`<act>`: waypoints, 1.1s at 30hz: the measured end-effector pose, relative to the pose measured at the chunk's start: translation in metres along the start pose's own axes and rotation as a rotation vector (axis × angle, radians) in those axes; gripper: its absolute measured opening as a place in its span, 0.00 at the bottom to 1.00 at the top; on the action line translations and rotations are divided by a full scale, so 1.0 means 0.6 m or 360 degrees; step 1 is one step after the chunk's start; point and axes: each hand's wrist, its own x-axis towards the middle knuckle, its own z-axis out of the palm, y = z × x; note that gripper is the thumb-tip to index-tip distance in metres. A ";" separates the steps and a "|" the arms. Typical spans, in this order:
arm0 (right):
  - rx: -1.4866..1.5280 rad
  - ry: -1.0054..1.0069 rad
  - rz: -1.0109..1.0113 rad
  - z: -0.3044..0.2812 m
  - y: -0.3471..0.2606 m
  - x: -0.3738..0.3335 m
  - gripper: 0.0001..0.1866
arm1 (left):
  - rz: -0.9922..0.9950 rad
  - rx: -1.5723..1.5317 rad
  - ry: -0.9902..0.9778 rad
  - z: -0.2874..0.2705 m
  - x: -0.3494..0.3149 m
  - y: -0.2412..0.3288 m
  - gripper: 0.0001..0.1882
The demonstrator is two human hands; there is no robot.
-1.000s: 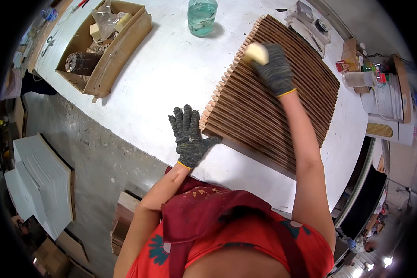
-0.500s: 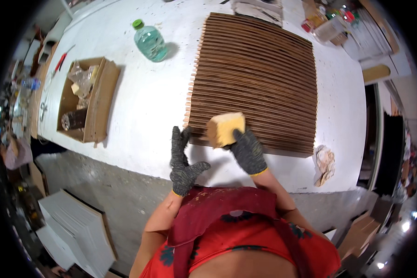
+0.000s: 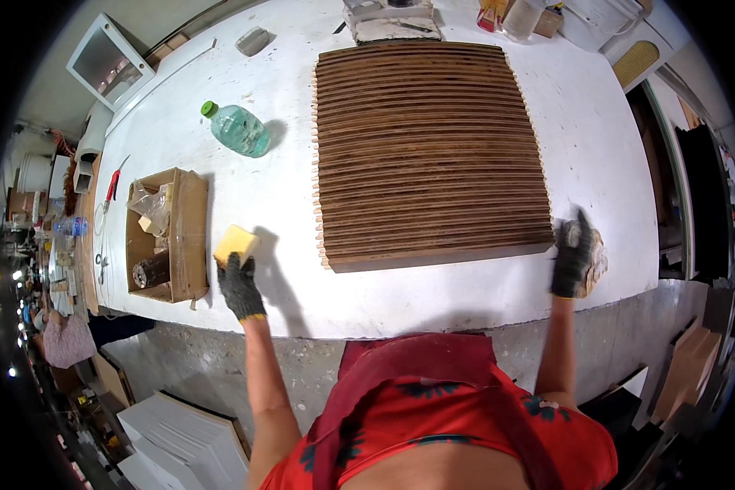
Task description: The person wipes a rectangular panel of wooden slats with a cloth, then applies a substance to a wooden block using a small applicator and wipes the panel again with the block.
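A yellow sponge block (image 3: pixel 238 242) is gripped in my left hand (image 3: pixel 241 286), above the white table beside the cardboard box. My right hand (image 3: pixel 573 257), in a dark grey knit glove like the left, is at a crumpled pale rag (image 3: pixel 594 265) by the right side of the slats. Its fingers are stretched apart, with part of the rag showing between and behind them. Between my hands lies a stack of dark brown wooden slats (image 3: pixel 433 155), side by side in rows, their pale ends showing along the left and right edges.
The cardboard box (image 3: pixel 189 237) at left holds a plastic bag and a dark roll. A bottle of green liquid (image 3: pixel 238 131) lies beyond it. Red-handled pliers (image 3: pixel 113 186) and scissors (image 3: pixel 100 265) are near the left edge. Bottles (image 3: pixel 521 18) stand at the far right.
The sponge has passed from my right hand to my left and moved left, off the slats. My right hand has gone right to the rag. The view has shifted.
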 end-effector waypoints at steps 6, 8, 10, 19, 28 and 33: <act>-0.2129 0.0455 0.0042 -0.209 0.026 0.045 0.33 | 0.0274 0.0716 0.0419 -0.092 0.145 -0.059 0.32; -0.2177 0.0449 -0.0009 -0.213 0.033 0.046 0.29 | 0.0266 0.0954 0.0584 -0.050 0.116 -0.058 0.34; -0.2188 0.0377 0.0092 -0.181 0.018 0.053 0.27 | 0.0435 0.1221 0.0724 -0.045 0.087 -0.039 0.38; -0.2042 -0.0539 -0.0900 -0.067 -0.133 0.038 0.21 | 0.0703 0.1250 -0.1100 0.104 -0.124 -0.091 0.59; -0.1482 -0.0851 -0.1028 0.160 0.030 -0.075 0.34 | 0.1071 0.1341 -0.1067 0.137 -0.095 -0.171 0.64; -0.1119 -0.1412 -0.0881 0.429 0.024 -0.236 0.32 | 0.0998 0.1199 -0.1113 0.143 -0.094 -0.173 0.49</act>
